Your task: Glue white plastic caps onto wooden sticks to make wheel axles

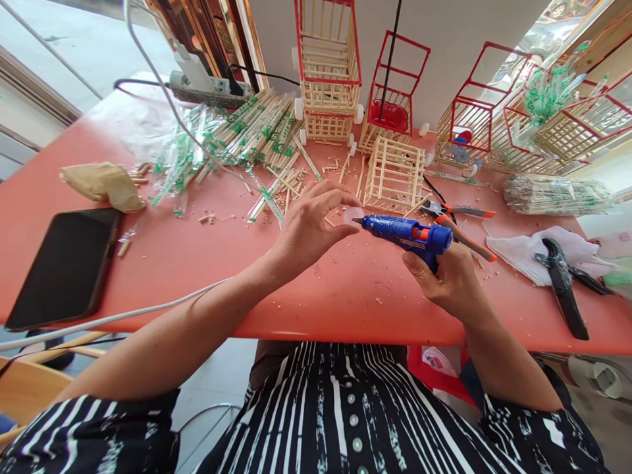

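Note:
My left hand (311, 220) is over the middle of the red table, holding a small whitish disc (351, 214) between thumb and fingers. My right hand (447, 276) grips a blue glue gun (405, 230) whose nozzle points left and meets or nearly meets the disc. Just behind the gun sits a small crate of pale sticks (394, 172). Pliers with orange and grey handles (467, 238) lie behind my right hand.
Wrapped sticks (266, 128) and a power strip (210, 89) lie at the back left, a black phone (62, 266) at the left. Stick carts (330, 62) with red rims line the back. A black clamp (563, 286) rests on white cloth at the right. A white cable crosses the left side.

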`<state>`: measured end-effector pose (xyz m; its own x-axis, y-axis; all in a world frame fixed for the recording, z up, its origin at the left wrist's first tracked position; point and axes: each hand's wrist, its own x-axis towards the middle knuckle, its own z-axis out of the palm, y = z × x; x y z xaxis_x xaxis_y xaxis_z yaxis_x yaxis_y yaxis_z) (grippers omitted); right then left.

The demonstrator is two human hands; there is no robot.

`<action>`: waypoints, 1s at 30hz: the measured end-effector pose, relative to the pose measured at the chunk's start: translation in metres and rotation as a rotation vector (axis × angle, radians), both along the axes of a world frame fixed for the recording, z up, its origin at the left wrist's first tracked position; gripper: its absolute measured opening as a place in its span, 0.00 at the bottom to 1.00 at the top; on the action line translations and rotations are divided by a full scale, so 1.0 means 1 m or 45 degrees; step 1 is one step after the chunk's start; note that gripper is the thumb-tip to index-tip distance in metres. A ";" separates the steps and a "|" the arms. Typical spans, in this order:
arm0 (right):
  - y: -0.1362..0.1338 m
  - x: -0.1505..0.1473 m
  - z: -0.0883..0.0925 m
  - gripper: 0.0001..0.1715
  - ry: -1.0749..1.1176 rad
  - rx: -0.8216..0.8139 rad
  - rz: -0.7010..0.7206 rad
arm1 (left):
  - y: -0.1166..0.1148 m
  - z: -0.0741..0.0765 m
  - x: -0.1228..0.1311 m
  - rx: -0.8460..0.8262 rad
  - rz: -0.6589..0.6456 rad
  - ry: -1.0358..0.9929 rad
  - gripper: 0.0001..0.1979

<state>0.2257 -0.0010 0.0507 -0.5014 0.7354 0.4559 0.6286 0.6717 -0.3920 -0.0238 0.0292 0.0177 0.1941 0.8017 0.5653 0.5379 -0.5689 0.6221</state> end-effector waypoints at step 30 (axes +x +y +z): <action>-0.001 0.001 0.000 0.22 0.023 -0.078 -0.077 | 0.000 -0.002 0.000 0.024 -0.037 -0.003 0.11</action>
<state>0.2267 -0.0017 0.0504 -0.4473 0.7908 0.4177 0.6595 0.6071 -0.4432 -0.0236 0.0296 0.0162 0.2159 0.7850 0.5807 0.5197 -0.5958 0.6122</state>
